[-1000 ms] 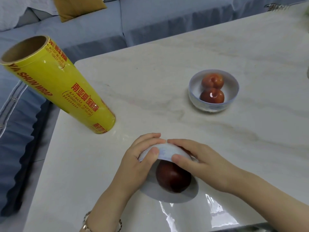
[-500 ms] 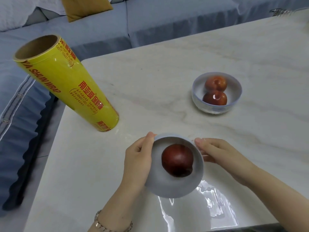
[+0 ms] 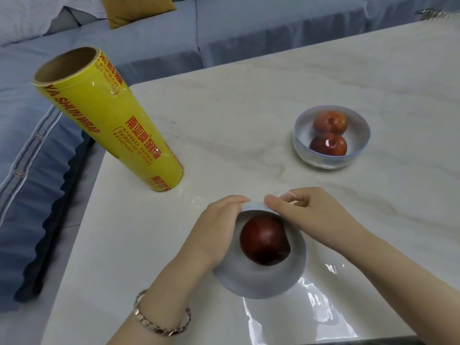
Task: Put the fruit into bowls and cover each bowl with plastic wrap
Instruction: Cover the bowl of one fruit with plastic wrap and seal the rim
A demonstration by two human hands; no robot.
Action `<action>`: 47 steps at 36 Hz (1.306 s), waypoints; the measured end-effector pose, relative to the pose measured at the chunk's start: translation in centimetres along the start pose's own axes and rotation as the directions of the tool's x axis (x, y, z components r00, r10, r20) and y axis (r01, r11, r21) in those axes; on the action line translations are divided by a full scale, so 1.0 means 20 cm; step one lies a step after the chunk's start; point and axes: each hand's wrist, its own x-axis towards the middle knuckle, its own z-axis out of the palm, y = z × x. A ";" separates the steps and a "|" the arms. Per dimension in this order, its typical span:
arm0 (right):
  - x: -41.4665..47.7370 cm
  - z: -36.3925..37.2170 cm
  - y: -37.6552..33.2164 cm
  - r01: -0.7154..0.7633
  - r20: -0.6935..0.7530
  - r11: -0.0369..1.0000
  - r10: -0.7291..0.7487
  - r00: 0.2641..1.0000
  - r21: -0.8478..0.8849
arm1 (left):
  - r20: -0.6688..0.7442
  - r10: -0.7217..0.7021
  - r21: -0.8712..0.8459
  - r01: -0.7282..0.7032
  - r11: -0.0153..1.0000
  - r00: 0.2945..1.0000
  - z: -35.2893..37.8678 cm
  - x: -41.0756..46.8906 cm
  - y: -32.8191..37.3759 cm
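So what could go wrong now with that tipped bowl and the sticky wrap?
1. The bowl is tipped in the left hand, so the dark red fruit could roll out.
2. The right hand pinches thin plastic wrap at the far rim; it might tear or stick to itself.
3. The tall roll stands near the table edge and might get knocked over.

The near bowl (image 3: 261,280) is pale grey-white, holding a dark red fruit (image 3: 263,241). The wrap roll (image 3: 109,120) at far left is yellow with red lettering, on a cream, grey-veined table (image 3: 249,95).
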 end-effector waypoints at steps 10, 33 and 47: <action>0.05 -0.07 -0.10 0.131 -0.065 0.985 -0.124 0.990 0.114 | -0.036 0.096 -0.054 -0.097 0.994 0.995 0.00 -0.08 -0.01; 0.03 0.02 -0.02 -0.114 0.126 0.776 0.045 0.991 0.620 | -0.027 0.146 -0.097 -0.148 0.984 0.989 0.00 -0.07 -0.04; -0.01 0.11 0.08 -0.240 0.099 0.785 0.225 0.969 0.571 | -0.029 0.194 -0.072 -0.196 0.978 0.981 0.02 -0.11 -0.04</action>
